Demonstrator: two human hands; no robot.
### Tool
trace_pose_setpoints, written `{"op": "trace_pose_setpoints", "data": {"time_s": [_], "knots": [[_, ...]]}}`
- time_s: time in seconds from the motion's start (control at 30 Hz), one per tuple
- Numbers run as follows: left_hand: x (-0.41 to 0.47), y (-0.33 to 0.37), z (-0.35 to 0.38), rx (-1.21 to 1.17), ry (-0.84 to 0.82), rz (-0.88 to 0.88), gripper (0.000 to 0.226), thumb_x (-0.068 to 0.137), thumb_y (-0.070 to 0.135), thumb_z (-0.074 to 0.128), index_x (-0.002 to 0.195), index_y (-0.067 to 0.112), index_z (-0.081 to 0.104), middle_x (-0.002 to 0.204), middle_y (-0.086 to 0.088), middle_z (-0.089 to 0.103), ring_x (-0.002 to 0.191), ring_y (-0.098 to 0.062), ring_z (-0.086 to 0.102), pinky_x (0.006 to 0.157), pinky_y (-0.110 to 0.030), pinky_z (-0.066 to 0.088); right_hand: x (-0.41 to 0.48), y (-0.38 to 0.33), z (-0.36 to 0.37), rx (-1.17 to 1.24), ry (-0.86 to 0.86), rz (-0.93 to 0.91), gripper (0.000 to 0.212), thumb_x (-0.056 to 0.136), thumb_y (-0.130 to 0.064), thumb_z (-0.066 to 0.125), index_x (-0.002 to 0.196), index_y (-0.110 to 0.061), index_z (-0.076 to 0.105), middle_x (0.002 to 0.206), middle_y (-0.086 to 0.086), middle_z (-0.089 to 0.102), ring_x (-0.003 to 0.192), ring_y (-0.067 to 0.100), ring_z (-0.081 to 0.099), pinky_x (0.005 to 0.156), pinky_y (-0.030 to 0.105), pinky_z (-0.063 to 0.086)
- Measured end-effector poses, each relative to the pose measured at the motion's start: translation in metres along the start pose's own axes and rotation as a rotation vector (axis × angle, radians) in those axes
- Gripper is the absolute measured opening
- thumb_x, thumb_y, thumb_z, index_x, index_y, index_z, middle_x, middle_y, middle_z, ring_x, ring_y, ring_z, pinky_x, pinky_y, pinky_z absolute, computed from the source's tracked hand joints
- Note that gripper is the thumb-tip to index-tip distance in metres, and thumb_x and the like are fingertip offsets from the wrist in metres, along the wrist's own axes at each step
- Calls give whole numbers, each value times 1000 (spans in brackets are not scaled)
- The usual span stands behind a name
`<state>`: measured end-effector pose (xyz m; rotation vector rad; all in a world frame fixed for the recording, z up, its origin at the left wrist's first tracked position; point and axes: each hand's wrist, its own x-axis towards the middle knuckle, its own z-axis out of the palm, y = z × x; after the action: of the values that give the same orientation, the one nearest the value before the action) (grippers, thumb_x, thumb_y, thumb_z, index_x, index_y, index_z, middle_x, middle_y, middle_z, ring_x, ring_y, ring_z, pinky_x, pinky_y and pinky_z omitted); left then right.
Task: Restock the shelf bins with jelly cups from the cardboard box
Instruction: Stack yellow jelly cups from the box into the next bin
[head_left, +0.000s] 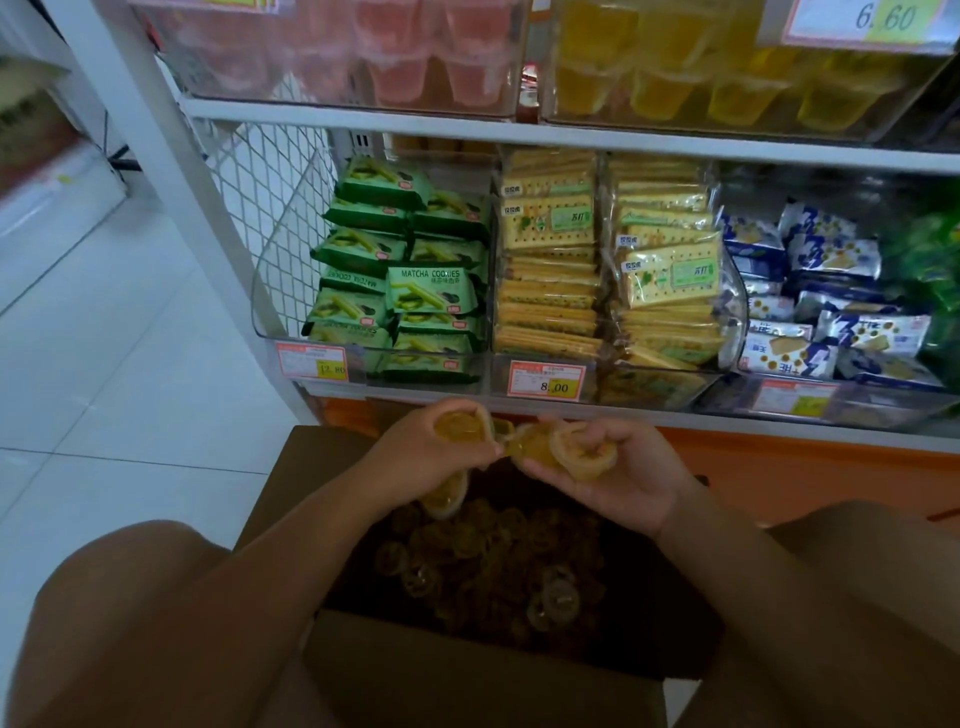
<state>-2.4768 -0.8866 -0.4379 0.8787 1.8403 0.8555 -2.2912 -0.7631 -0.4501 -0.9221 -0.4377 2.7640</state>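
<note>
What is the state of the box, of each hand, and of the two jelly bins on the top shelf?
Box: open, many yellow cups inside.
Left hand: grips yellow cups above the box.
Right hand: palm up, holds yellow cups.
Yellow bin: stocked with yellow cups.
Pink bin: stocked with pink cups.

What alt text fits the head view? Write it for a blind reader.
The left hand and right hand each hold yellow jelly cups over an open cardboard box of more. Shelf bins ahead hold pink cups, yellow cups and biscuit packets.
</note>
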Motion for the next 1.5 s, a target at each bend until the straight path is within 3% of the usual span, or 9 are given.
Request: {"op": "trace_pose_setpoints", "data": {"time_s": [0.1,0.33,0.5,0.67,0.83,0.97,1.13,1.33,1.5], "knots": [[4,1,0,-7,15,-14,39,76,43,78,111,44,61,103,17,65,92,3,59,73,-19,45,4,0,-3,32,17,20,86,53,12,72,135,1,50,135,26,52,112,45,60,75,54,58],[6,-1,4,-15,-22,-15,39,77,41,78,112,42,62,97,18,68,90,3,62,75,-20,48,4,4,-1,-197,131,26,55,81,-3,57,135,-15,52,123,18,64,101,36,68,61,32,61],[5,-4,1,-9,-1,-35,39,77,41,78,112,40,61,92,16,70,87,3,64,77,-21,49,4,3,-3,-240,108,-25,51,82,-4,58,131,-18,55,125,17,64,107,37,66,78,42,59],[0,-7,-1,6,-51,-28,36,79,37,77,112,37,62,85,16,70,70,13,63,68,-17,44,2,7,1,-225,74,-29,39,83,-6,58,121,4,60,123,24,63,109,37,64,90,38,54],[2,-14,-2,20,-55,-13,48,74,42,80,118,38,61,96,14,71,89,1,66,78,-22,48,3,9,3,-265,94,-28,43,82,-9,61,122,4,59,125,25,61,110,38,63,83,34,59],[3,-20,-4,45,-26,17,48,71,46,81,114,42,62,104,13,68,96,-4,64,81,-25,50,2,11,2,-296,33,49,38,87,-11,57,124,-6,58,134,25,55,116,48,56,93,50,51],[2,-20,-7,40,-27,26,44,74,46,79,114,44,61,106,15,65,97,-2,62,78,-23,48,4,20,4,-321,68,103,32,92,-20,54,120,-5,61,126,26,60,105,39,66,79,39,60],[1,-19,-9,26,-23,28,42,76,42,78,114,42,61,102,17,66,91,3,62,74,-20,46,8,21,4,-411,86,13,38,94,-15,53,128,-33,54,120,15,67,99,33,69,67,35,61],[2,-20,-11,56,-34,27,45,75,41,78,116,42,60,101,15,66,91,2,62,76,-21,47,9,19,3,-370,55,2,42,84,-11,58,125,-5,58,117,22,67,98,30,69,79,32,58]]}}
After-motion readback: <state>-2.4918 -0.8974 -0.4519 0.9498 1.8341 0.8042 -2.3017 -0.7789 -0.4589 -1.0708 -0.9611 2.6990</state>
